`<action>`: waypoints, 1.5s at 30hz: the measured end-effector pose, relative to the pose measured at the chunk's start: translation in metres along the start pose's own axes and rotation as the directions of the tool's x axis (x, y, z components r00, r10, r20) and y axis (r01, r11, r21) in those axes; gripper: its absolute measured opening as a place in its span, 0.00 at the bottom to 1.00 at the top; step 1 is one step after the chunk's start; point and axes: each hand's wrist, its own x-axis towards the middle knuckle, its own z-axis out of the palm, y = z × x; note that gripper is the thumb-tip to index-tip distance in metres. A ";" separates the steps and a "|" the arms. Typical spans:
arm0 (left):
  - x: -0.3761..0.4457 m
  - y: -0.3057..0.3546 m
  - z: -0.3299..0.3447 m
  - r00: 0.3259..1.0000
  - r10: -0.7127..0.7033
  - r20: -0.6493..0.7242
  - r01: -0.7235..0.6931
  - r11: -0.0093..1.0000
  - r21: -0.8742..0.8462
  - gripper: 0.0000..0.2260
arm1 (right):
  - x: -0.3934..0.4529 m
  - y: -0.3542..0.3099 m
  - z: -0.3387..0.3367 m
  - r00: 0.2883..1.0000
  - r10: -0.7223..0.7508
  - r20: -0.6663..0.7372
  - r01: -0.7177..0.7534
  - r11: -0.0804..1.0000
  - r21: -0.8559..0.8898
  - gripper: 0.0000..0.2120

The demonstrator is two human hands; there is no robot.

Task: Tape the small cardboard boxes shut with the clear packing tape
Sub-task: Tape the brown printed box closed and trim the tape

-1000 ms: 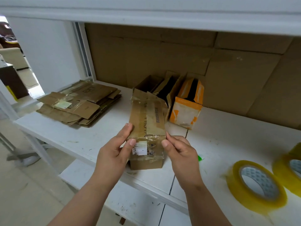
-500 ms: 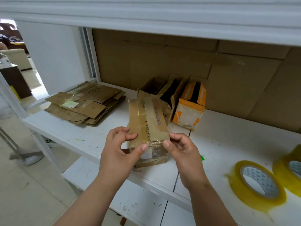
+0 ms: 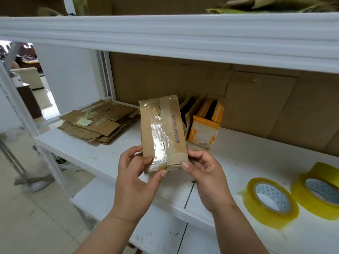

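Above shelf (image 3: 102, 154), box (image 3: 161, 132) now higher.

You hold a small brown cardboard box (image 3: 162, 132) upright above the white shelf (image 3: 244, 158), your left hand (image 3: 135, 182) and right hand (image 3: 205, 176) pinching its lower corners. Clear tape runs up its face above your fingertips (glossy, wrinkled). Beyond your right fingers stands an orange-and-white box (image 3: 206, 127); past your left fingers lies a stack of flattened cardboard (image 3: 99, 121). Well right of your right hand lie two yellowish tape rolls (image 3: 271, 202).
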 end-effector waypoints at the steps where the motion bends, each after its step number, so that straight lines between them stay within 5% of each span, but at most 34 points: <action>1: 0.000 0.004 0.002 0.999 0.035 0.009 -0.035 0.999 0.004 0.17 | -0.001 -0.003 -0.004 1.000 -0.009 0.002 0.009 0.999 0.032 0.13; 9: -0.005 0.032 0.030 0.991 0.130 0.038 -0.129 0.991 -0.034 0.13 | -0.018 -0.026 -0.046 0.998 -0.045 -0.054 0.054 0.981 0.186 0.10; 15: -0.012 0.052 0.063 0.998 0.041 0.041 -0.038 0.997 -0.073 0.26 | -0.031 -0.036 -0.074 0.985 -0.097 -0.140 0.108 0.991 0.074 0.37; 19: -0.016 0.060 0.083 0.996 0.080 0.036 -0.080 0.997 -0.006 0.30 | -0.036 -0.043 -0.094 0.979 -0.120 -0.166 0.134 0.988 0.077 0.33; 25: -0.017 0.079 0.113 1.000 0.003 0.023 -0.003 1.000 0.010 0.30 | -0.038 -0.053 -0.116 0.970 -0.142 -0.196 0.149 0.989 0.022 0.41; 28: -0.012 0.089 0.127 0.987 -0.158 0.037 0.161 0.978 -0.129 0.26 | -0.040 -0.061 -0.125 0.957 -0.167 -0.238 0.161 0.986 -0.041 0.26; 30: -0.007 0.092 0.134 0.954 -0.297 0.046 0.300 0.930 -0.213 0.23 | -0.041 -0.069 -0.130 0.946 -0.144 -0.290 0.111 0.986 -0.125 0.14; 33: 0.003 0.093 0.143 0.869 -0.491 0.062 0.474 0.789 -0.390 0.19 | -0.035 -0.073 -0.143 0.887 -0.076 -0.456 -0.040 0.970 -0.240 0.23; 36: 0.016 0.091 0.152 0.788 -0.601 0.133 0.561 0.612 -0.557 0.16 | -0.028 -0.071 -0.153 0.837 0.146 -0.527 -0.193 0.980 -0.036 0.40; 38: 0.025 0.085 0.161 0.751 -0.625 0.214 0.601 0.512 -0.614 0.16 | -0.021 -0.069 -0.157 0.870 0.251 -0.424 -0.188 0.964 0.186 0.42; 41: 0.033 0.071 0.179 0.697 -0.627 0.346 0.672 0.405 -0.620 0.14 | -0.011 -0.072 -0.157 0.950 0.190 -0.247 -0.115 0.951 0.288 0.29; 45: 0.041 0.052 0.202 0.629 -0.602 0.492 0.763 0.359 -0.537 0.12 | 0.008 -0.074 -0.161 0.951 0.008 -0.309 0.002 0.999 0.033 0.31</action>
